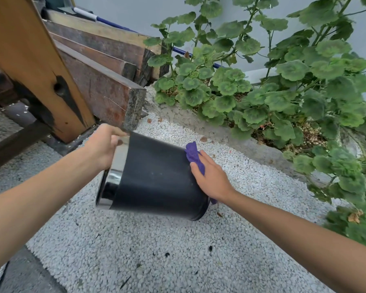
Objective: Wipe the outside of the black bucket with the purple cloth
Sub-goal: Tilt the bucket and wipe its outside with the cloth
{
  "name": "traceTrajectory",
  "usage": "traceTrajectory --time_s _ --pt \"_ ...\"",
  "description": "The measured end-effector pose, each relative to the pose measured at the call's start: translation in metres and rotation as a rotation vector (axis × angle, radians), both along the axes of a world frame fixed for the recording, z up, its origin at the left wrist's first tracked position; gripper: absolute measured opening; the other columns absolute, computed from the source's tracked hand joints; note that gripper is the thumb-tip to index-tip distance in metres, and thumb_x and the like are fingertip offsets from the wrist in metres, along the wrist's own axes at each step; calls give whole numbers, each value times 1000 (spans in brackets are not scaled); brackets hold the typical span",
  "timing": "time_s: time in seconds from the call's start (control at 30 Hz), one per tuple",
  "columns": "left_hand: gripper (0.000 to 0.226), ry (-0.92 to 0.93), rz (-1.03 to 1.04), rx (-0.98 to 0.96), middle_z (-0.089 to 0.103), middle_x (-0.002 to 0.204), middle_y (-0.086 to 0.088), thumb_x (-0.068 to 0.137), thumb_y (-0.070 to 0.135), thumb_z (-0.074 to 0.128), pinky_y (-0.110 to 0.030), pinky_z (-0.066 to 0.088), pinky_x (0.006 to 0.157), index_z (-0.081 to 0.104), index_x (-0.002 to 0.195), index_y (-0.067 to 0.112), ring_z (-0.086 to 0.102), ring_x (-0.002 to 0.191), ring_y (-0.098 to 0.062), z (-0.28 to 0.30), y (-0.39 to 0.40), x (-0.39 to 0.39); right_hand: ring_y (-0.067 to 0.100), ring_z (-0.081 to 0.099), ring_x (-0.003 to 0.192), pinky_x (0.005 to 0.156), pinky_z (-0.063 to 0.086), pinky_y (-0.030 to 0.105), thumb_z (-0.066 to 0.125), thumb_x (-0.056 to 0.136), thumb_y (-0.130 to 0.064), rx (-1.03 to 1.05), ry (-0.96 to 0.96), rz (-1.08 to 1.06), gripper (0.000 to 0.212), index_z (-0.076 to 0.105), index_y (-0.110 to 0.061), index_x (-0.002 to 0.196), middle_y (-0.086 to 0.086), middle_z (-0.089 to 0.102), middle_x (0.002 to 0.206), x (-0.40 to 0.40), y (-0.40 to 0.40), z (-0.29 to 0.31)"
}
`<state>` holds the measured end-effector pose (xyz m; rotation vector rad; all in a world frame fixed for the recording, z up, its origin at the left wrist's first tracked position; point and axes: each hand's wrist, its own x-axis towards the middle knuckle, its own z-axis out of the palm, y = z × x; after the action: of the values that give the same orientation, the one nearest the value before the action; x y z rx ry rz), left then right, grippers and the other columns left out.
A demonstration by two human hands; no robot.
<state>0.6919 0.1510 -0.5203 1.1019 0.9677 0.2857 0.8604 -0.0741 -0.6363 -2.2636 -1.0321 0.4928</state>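
No text, label, brand, number or sign can be read anywhere — not on the bucket [156,176], not on the cloth [193,155], not on the timber beams [101,94].

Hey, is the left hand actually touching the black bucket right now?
Touching. The head view shows the left hand gripping the shiny rim band of the tilted black bucket, fingers curled over its edge.
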Motion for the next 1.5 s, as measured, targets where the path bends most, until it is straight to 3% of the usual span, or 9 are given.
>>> traceTrajectory --time_s 0.13,0.23,0.37,0.57,0.67,0.9,1.2,1.37,1.5 --pt "59 -77 -581 130 75 116 16 89 25 70 -24 55 78 52 144 36 72 99 -4 5 -7 -22 21 28 155 124 24 34 39 107 -45 -78 9 -66 53 44 -23 155 2 33 167 25 -3 -4" --pt "69 85 -836 471 70 120 32 82 33 84 -15 56 84 49 129 68 68 107 8 -15 -32 -53 22 28 155 125 24 37 40 107 -46 -112 10 -60 55 43 -22 156 4 34 167 25 -8 -8" --pt "10 5 -345 576 80 97 19 91 20 74 -6 53 67 77 99 26 75 91 1 -47 -65 -52 21 27 155 125 21 33 42 107 -45 -67 58 -34 54 43 -21 156 3 31 168 23 -3 -4" --pt "14 59 -128 401 83 82 -2 90 18 74 -15 54 50 81 80 11 78 70 -11 -29 -50 -29 27 42 147 122 30 35 43 105 -47 -72 162 -32 52 54 -20 149 3 46 160 29 9 21" --pt "27 104 -66 327 81 73 -2 88 23 75 -24 56 55 78 63 11 76 61 -14 -17 -45 -19 32 63 118 107 46 41 45 103 -48 -78 181 -54 47 71 -11 115 10 74 120 33 12 29" --pt "21 172 -13 232 80 73 -7 79 27 79 -40 59 64 82 73 7 74 56 -25 -2 -31 -23 31 66 83 70 45 36 51 98 -46 -60 160 -54 45 56 -10 71 10 66 73 26 9 33" --pt "9 182 93 166 72 87 -5 83 21 76 -35 54 70 72 85 12 66 70 -24 1 -22 -9 23 58 126 110 42 37 48 104 -37 121 60 25 36 69 -16 124 3 67 133 5 -9 39" --pt "7 217 93 145 71 93 -5 87 19 71 -43 50 97 70 83 14 64 90 -26 2 -16 -11 -2 19 153 121 25 25 46 106 -45 204 -7 58 57 32 -32 160 -13 18 171 -24 -28 21" --pt "8 241 85 130 73 98 -3 85 21 72 -43 50 96 73 90 15 64 94 -25 4 -14 -10 12 42 142 107 48 34 40 105 -51 177 -97 109 69 11 -31 164 -19 -10 172 -35 -42 10"
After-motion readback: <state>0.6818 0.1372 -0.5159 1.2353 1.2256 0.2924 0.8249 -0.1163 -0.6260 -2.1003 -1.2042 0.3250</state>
